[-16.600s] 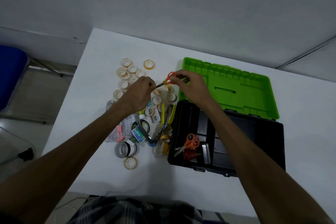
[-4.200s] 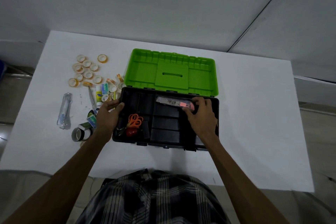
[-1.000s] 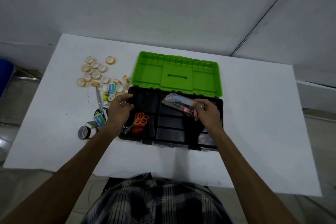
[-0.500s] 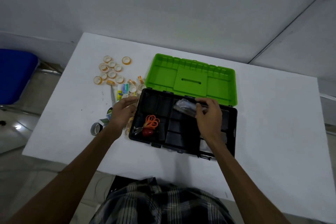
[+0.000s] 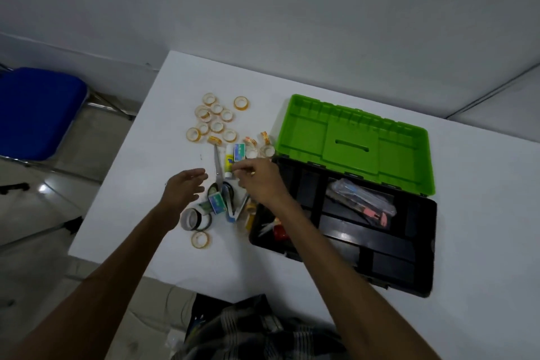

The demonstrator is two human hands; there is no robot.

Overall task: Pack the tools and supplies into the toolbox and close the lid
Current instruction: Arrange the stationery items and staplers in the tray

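Observation:
The black toolbox (image 5: 377, 245) stands with its green lid (image 5: 353, 140) open at the back. Inside lies a clear packet with a pink cutter (image 5: 361, 203); a red item (image 5: 281, 233) shows beside my right forearm. My right hand (image 5: 260, 181) reaches left over the pile of supplies, fingers loosely bent, tips at the lower end of the glue stick (image 5: 228, 161), with nothing seen in its grasp. My left hand (image 5: 184, 188) hovers open left of the pile. The pile holds metal scissors (image 5: 217, 165), small staple boxes (image 5: 217, 203) and grey tape rolls (image 5: 193, 219).
Several small clear tape rolls (image 5: 216, 121) lie scattered at the back left of the white table (image 5: 482, 213). One yellowish roll (image 5: 200, 239) sits near the front edge. A blue chair (image 5: 38, 111) stands left of the table.
My right hand let go of the clear packet, which now lies in the toolbox, and moved left to the pile. My left hand left the toolbox's edge and moved out over the table.

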